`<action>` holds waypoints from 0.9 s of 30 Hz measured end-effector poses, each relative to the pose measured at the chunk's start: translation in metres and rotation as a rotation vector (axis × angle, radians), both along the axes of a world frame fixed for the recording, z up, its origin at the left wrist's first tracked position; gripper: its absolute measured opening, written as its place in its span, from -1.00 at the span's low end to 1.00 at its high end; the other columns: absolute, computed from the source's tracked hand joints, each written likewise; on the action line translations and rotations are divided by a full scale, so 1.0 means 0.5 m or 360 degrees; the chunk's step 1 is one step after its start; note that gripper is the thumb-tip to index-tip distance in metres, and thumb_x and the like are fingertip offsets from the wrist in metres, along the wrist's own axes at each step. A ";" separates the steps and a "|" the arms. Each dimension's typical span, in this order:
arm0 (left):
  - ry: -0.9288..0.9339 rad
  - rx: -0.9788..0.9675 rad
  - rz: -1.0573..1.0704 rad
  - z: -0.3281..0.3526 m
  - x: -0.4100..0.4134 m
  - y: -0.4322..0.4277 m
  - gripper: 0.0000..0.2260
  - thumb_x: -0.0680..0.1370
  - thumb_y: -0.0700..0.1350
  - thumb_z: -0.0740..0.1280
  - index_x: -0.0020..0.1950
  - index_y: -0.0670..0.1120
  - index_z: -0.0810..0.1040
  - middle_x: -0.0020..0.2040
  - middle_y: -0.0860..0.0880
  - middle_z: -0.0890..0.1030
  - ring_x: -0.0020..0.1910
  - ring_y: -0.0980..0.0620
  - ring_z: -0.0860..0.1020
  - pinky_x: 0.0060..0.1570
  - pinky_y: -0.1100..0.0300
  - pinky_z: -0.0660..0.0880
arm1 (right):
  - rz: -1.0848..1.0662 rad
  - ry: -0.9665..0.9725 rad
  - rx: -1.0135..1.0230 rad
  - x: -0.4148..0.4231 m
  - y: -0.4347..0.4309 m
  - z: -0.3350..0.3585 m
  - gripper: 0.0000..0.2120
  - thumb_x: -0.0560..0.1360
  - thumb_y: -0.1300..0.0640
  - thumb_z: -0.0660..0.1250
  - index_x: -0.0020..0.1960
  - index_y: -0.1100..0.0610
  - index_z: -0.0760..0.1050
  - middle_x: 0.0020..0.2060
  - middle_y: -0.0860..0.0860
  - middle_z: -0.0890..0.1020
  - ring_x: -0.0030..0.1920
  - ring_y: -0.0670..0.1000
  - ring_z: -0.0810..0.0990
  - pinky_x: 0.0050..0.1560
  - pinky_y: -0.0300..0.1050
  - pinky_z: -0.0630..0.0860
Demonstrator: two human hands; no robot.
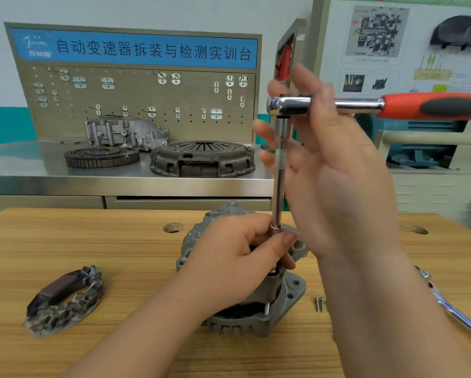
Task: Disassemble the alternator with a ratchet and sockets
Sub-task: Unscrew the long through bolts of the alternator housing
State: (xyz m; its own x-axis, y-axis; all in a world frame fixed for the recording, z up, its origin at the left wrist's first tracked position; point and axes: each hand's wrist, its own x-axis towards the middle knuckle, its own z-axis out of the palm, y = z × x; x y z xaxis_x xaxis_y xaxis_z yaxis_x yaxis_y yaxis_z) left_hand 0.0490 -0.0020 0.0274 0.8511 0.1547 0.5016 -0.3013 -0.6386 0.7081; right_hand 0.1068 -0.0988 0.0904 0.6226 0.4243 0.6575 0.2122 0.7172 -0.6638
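In the head view, the alternator (256, 312) stands on the wooden table (92, 241), close in front of the person. A long bar (279, 186) stands straight up from its top, and the ratchet (338, 105) with the red handle sits across the top of the bar. The left hand (237, 257) rests on the alternator, with its fingers and thumb curled round the bottom of the long bar, where the socket (276, 230) is. The right hand (329, 173) is up by the head of the ratchet. Its fingers look spread and mostly straight, and the metal neck runs behind it, so it is not clear whether it is really gripping. Two small screws (319, 304) lie on the table just to the right of the alternator, a curved dark part (65, 298) lies well off to the left, and another shiny tool (452, 304) lies at the right edge. The job looks partly done, and the step now seems to be loosening a bolt on top of the alternator. Next, the right hand would need a firm hold on the red handle to swing it, while the left hand keeps the socket straight on the bolt so it does not slip.
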 end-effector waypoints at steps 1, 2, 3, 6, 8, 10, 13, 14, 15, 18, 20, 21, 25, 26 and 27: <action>-0.0001 0.0000 0.0018 0.000 0.001 0.000 -0.81 0.59 -0.02 0.28 -0.17 0.05 0.62 -0.25 0.14 0.70 -0.23 0.05 0.66 -0.13 0.01 0.55 | -0.0071 -0.0047 0.0029 -0.001 0.000 0.000 -0.77 0.53 -0.01 0.25 0.14 -0.05 0.58 0.10 -0.10 0.67 0.13 0.04 0.63 0.06 -0.12 0.50; 0.0001 0.0007 0.0030 -0.001 0.002 0.000 -0.82 0.59 -0.04 0.29 -0.17 0.04 0.62 -0.25 0.15 0.70 -0.23 0.03 0.66 -0.14 0.02 0.55 | -0.0107 -0.0079 0.0059 -0.001 0.000 0.000 -0.78 0.51 0.03 0.27 0.11 -0.05 0.59 0.12 -0.11 0.67 0.17 0.04 0.62 0.10 -0.12 0.50; -0.0002 0.0015 0.0035 -0.001 0.002 -0.001 -0.83 0.59 -0.05 0.30 -0.18 0.06 0.62 -0.26 0.15 0.69 -0.23 0.02 0.66 -0.15 0.04 0.55 | -0.0098 -0.0090 0.0083 -0.001 -0.001 0.001 -0.79 0.51 0.05 0.27 0.10 -0.06 0.60 0.13 -0.12 0.66 0.15 0.03 0.63 0.09 -0.13 0.51; -0.0025 -0.0022 0.0002 0.001 0.000 -0.004 -0.83 0.56 0.02 0.29 -0.21 0.13 0.59 -0.28 0.13 0.69 -0.25 0.03 0.66 -0.16 0.06 0.57 | 0.0114 -0.0027 0.0054 0.000 -0.003 0.003 -0.75 0.56 -0.02 0.21 0.18 -0.03 0.54 0.11 -0.13 0.66 0.02 0.03 0.67 -0.02 -0.19 0.52; -0.0011 -0.0054 -0.0026 0.003 -0.002 -0.007 -0.83 0.52 0.06 0.25 -0.18 0.10 0.60 -0.26 0.10 0.70 -0.23 0.02 0.67 -0.12 -0.04 0.59 | 0.0264 0.0090 -0.0019 0.004 -0.006 0.004 -0.68 0.59 -0.09 0.09 0.21 0.01 0.49 0.03 -0.11 0.69 -0.06 0.03 0.70 -0.05 -0.17 0.55; 0.0007 -0.0032 -0.0024 0.004 -0.002 -0.009 -0.80 0.51 0.08 0.22 -0.17 0.08 0.60 -0.24 0.12 0.70 -0.21 0.04 0.67 -0.10 -0.09 0.58 | 0.0345 0.0170 -0.0091 0.007 -0.007 0.004 -0.62 0.63 -0.12 -0.01 0.21 0.03 0.48 -0.08 -0.08 0.72 -0.15 0.01 0.71 -0.09 -0.17 0.58; -0.0001 -0.0011 0.0004 0.003 -0.001 -0.006 -0.80 0.54 0.05 0.25 -0.17 0.04 0.62 -0.25 0.15 0.69 -0.22 0.04 0.66 -0.11 -0.06 0.57 | 0.0247 0.0148 -0.0066 0.004 -0.003 0.002 -0.67 0.58 -0.10 0.12 0.19 0.02 0.52 -0.04 -0.06 0.71 -0.13 0.01 0.68 -0.14 -0.18 0.56; -0.0006 -0.0022 0.0014 0.002 -0.001 -0.005 -0.80 0.57 0.02 0.27 -0.16 0.01 0.63 -0.26 0.14 0.70 -0.23 0.04 0.66 -0.11 -0.05 0.56 | 0.0167 0.0096 -0.0036 0.002 -0.001 0.001 -0.70 0.56 -0.07 0.19 0.20 0.01 0.54 0.00 -0.07 0.69 -0.09 0.01 0.66 -0.14 -0.17 0.54; -0.0005 -0.0030 0.0025 0.001 0.000 -0.004 -0.82 0.59 -0.02 0.30 -0.16 0.00 0.63 -0.26 0.14 0.70 -0.23 0.04 0.66 -0.11 -0.02 0.55 | 0.0082 0.0032 -0.0005 0.000 -0.001 0.001 -0.73 0.56 -0.03 0.24 0.19 0.00 0.56 0.04 -0.08 0.68 -0.05 0.01 0.65 -0.12 -0.18 0.52; -0.0008 -0.0001 0.0037 -0.001 0.003 -0.002 -0.86 0.57 -0.06 0.31 -0.13 0.00 0.64 -0.26 0.13 0.70 -0.24 0.06 0.66 -0.14 0.04 0.56 | -0.0030 -0.0093 0.0054 -0.003 -0.001 0.000 -0.75 0.52 0.05 0.25 0.17 -0.04 0.57 0.12 -0.13 0.66 0.03 0.02 0.67 -0.05 -0.20 0.51; -0.0011 -0.0020 0.0006 -0.002 0.002 -0.001 -0.85 0.58 -0.05 0.30 -0.12 -0.03 0.64 -0.27 0.13 0.69 -0.28 0.13 0.64 -0.24 0.15 0.56 | 0.0089 -0.0054 0.0053 -0.005 0.000 0.000 -0.73 0.54 0.00 0.24 0.21 -0.02 0.54 0.14 -0.11 0.65 0.02 0.06 0.69 -0.05 -0.20 0.55; -0.0013 -0.0033 -0.0014 -0.001 0.001 -0.001 -0.83 0.58 -0.04 0.30 -0.13 -0.02 0.64 -0.31 0.16 0.67 -0.35 0.19 0.60 -0.31 0.27 0.51 | 0.0166 -0.0008 0.0037 -0.005 0.000 -0.001 -0.70 0.53 -0.05 0.24 0.22 -0.01 0.52 0.12 -0.10 0.66 -0.01 0.07 0.70 -0.05 -0.20 0.57; -0.0008 0.0004 -0.0005 0.002 -0.003 -0.004 -0.78 0.55 0.06 0.24 -0.24 0.11 0.59 -0.37 0.21 0.62 -0.43 0.20 0.50 -0.40 0.31 0.42 | 0.0228 0.0113 -0.0057 -0.003 0.000 0.001 -0.60 0.50 -0.15 0.12 0.20 0.02 0.50 -0.03 -0.05 0.72 -0.12 0.03 0.71 -0.08 -0.16 0.59; -0.0008 0.0024 0.0011 0.002 -0.003 -0.004 -0.78 0.57 0.05 0.24 -0.23 0.13 0.59 -0.33 0.20 0.65 -0.38 0.16 0.56 -0.35 0.24 0.49 | 0.0186 0.0105 -0.0049 -0.003 0.001 0.000 -0.62 0.51 -0.14 0.13 0.20 0.01 0.51 -0.02 -0.05 0.72 -0.11 0.02 0.71 -0.09 -0.16 0.58; -0.0007 0.0034 0.0022 0.002 -0.003 -0.004 -0.78 0.59 0.01 0.26 -0.23 0.15 0.59 -0.30 0.19 0.67 -0.33 0.13 0.60 -0.27 0.18 0.53 | 0.0127 0.0074 -0.0024 -0.003 0.001 0.000 -0.66 0.52 -0.12 0.17 0.19 0.00 0.52 0.01 -0.05 0.71 -0.08 0.01 0.69 -0.10 -0.17 0.56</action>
State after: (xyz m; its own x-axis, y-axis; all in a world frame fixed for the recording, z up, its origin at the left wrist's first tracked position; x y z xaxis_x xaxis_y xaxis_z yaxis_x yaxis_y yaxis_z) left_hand 0.0478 -0.0038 0.0285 0.8469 0.1556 0.5085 -0.2954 -0.6575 0.6932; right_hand 0.1053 -0.0981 0.0902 0.6162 0.4834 0.6218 0.1234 0.7205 -0.6824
